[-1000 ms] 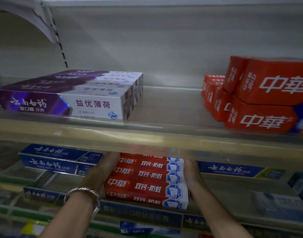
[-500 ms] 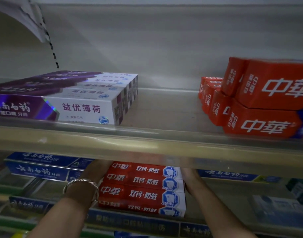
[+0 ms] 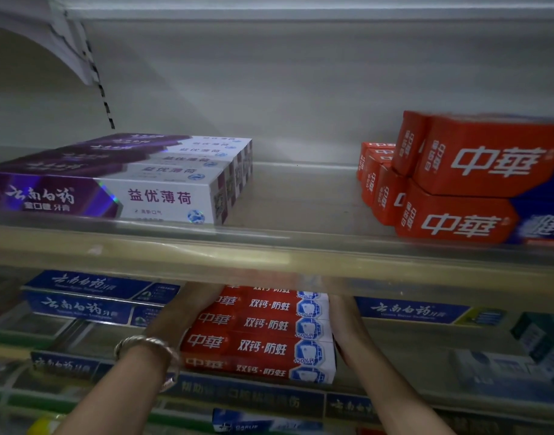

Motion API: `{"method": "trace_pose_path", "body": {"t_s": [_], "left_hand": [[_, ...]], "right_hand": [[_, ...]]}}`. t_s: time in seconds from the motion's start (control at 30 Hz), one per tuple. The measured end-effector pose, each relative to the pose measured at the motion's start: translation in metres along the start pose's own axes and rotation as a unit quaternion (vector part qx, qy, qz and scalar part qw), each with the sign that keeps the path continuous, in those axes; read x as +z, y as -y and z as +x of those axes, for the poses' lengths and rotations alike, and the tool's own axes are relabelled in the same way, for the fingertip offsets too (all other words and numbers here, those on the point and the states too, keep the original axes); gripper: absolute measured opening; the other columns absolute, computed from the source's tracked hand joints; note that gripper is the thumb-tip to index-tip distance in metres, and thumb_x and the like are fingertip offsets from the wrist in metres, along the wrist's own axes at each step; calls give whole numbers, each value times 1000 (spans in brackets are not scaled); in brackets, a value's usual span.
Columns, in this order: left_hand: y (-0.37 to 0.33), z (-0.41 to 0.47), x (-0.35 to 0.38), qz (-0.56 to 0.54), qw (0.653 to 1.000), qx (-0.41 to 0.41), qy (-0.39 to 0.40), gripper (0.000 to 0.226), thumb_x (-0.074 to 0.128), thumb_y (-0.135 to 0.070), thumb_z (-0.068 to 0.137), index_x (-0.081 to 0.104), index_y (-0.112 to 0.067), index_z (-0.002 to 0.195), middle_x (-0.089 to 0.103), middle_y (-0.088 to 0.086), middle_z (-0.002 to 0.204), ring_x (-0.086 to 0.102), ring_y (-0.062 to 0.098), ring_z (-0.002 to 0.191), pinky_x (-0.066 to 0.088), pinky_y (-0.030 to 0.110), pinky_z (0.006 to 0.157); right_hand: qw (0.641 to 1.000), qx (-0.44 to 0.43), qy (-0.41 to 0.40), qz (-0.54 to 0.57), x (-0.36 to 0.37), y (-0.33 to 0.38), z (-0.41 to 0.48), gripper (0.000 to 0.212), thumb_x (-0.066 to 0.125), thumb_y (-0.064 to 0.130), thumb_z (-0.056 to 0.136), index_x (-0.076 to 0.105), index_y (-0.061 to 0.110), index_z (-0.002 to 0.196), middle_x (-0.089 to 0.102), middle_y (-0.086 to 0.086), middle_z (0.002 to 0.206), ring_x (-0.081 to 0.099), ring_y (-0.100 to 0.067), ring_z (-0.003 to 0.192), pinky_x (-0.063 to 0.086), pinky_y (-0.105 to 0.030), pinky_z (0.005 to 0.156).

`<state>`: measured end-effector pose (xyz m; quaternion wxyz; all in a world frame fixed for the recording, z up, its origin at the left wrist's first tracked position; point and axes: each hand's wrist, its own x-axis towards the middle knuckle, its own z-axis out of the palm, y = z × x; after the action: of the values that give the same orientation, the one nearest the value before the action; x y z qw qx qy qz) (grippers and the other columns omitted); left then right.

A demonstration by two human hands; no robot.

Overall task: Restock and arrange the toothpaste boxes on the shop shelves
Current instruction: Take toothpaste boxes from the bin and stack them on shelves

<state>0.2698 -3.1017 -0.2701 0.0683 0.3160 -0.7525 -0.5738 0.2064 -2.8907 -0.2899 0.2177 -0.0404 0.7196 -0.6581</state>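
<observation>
Red stack [image 3: 256, 337] on lower shelf [image 3: 410, 359], just right of blue boxes [image 3: 87, 296].

Left hand [image 3: 187, 312] and right hand [image 3: 346, 324] press its opposite ends, clamping it between them. Fingers are hidden behind the rail [image 3: 269, 255], so I cannot tell their curl.

Long axis left-right along the shelf front; logo end left, print up.

Judged: stack nearly seated, squaring remains. Upper shelf gap between purple boxes [image 3: 128, 183] and orange boxes [image 3: 457, 189] unfilled.

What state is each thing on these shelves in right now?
Red boxes: bunched together, held between both hands at the lower shelf.
Left hand: against the bunch's left end, fingers hidden.
Right hand: against its right end, fingers hidden.
Purple boxes: flat in a row on the upper shelf, untouched.
Orange boxes: stacked, upper shelf's right, untouched.
Blue boxes: flat on the lower shelf.
</observation>
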Motion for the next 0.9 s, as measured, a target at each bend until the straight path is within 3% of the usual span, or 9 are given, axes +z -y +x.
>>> {"method": "trace_pose_path", "body": {"t_s": [0.13, 0.23, 0.3, 0.33, 0.4, 0.47, 0.53, 0.63, 0.9], "left_hand": [[-21, -51, 8, 49, 993, 110, -7, 33, 40, -44, 98, 62, -21, 88, 69, -3, 85, 66, 14, 82, 46, 31, 75], [-21, -81, 16, -9, 990, 143, -6, 31, 42, -51, 95, 58, -26, 106, 62, -12, 105, 59, 1, 82, 40, 25, 76], [-19, -105, 24, -56, 985, 163, -1, 34, 42, -57, 92, 51, -32, 111, 57, -16, 106, 57, 1, 85, 43, 25, 75], [-16, -118, 27, -108, 977, 184, 10, 39, 45, -60, 89, 53, -32, 114, 61, -14, 105, 61, 4, 85, 48, 25, 72], [-4, -138, 34, -191, 951, 243, 25, 49, 50, -57, 88, 55, -26, 125, 69, -2, 104, 69, 15, 91, 56, 27, 70], [7, -160, 35, -231, 918, 323, 20, 54, 47, -50, 90, 51, -17, 133, 67, 3, 119, 65, 18, 109, 54, 26, 81], [15, -183, 31, -253, 891, 376, 4, 54, 39, -46, 88, 50, -19, 132, 62, -1, 130, 57, 16, 121, 49, 26, 94], [21, -218, 22, -279, 867, 412, -3, 52, 34, -45, 87, 48, -21, 131, 57, 1, 136, 52, 19, 128, 41, 35, 106], [61, -282, 16, -293, 858, 421, -27, 56, 30, -42, 88, 46, -13, 133, 54, 7, 139, 52, 24, 127, 41, 38, 106]], "right_hand": [[996, -90, -9, 12, 1, 7, -24, 22, 45, 36, 97, 50, 15, 100, 69, 3, 60, 68, -6, 52, 48, -17, 43], [988, -153, -13, -9, 8, 12, -45, 27, 47, 50, 92, 51, 28, 108, 68, 3, 98, 71, -7, 81, 58, -28, 65], [979, -203, -11, -29, 12, 14, -60, 49, 47, 71, 80, 53, 36, 114, 64, 5, 116, 67, -12, 99, 58, -38, 81], [974, -224, -6, -24, 14, 13, -70, 56, 47, 75, 75, 53, 38, 117, 62, 6, 120, 66, -9, 102, 58, -35, 80], [960, -278, 1, 19, 19, 14, -94, 38, 52, 62, 80, 55, 43, 113, 63, 12, 114, 65, 0, 98, 56, -18, 71], [945, -324, 3, 51, 24, 14, -122, 25, 56, 52, 86, 57, 44, 110, 67, 15, 109, 62, 1, 104, 55, -18, 80], [931, -359, 5, 62, 29, 8, -149, 42, 51, 50, 80, 55, 36, 119, 64, 16, 118, 58, 0, 114, 50, -18, 93], [919, -385, 21, 78, 37, -3, -186, 48, 48, 47, 80, 51, 29, 125, 59, 12, 126, 55, 2, 118, 45, -10, 91], [915, -387, 57, 102, 46, -46, -247, 55, 49, 41, 83, 51, 13, 131, 62, 3, 126, 57, -7, 119, 47, -20, 97]]}}
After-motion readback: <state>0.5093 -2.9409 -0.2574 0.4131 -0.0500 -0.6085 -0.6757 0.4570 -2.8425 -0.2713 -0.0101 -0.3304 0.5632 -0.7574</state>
